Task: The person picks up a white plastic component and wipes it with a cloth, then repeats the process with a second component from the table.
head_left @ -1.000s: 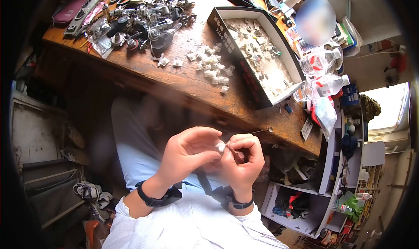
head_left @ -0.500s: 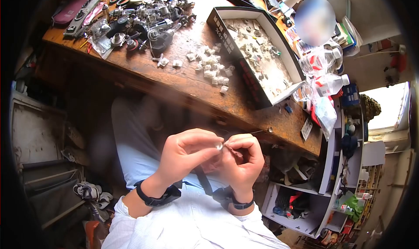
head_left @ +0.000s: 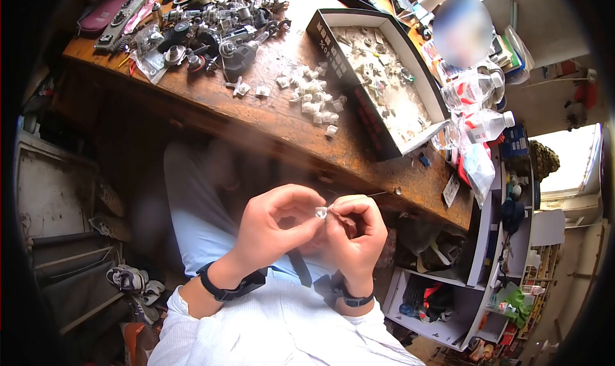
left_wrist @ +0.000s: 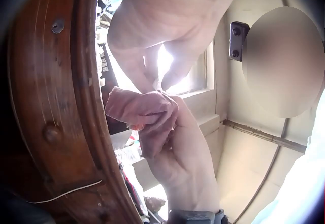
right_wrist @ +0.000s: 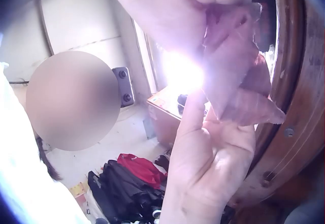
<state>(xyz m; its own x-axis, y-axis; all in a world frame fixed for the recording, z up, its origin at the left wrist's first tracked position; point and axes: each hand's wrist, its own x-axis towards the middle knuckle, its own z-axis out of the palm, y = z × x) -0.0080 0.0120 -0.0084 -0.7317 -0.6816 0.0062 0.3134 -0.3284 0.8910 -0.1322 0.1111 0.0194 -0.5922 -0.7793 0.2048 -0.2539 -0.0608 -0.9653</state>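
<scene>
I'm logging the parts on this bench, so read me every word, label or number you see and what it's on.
No text reads clearly.
Black box side: white print, too small.
Bottle labels: red and white, blurred.
Paper tag: too small.
Small white piece in the left hand: no print visible.

White pc [head_left: 321, 212], pink cloth [left_wrist: 147, 115], brown desk [head_left: 256, 119]

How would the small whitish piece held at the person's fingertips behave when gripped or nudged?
Probably very light: the left hand holds the small whitish piece with fingertips alone. Likely stiff, as it keeps a blocky shape in the pinch. Being so small, it could slip free easily.
</scene>
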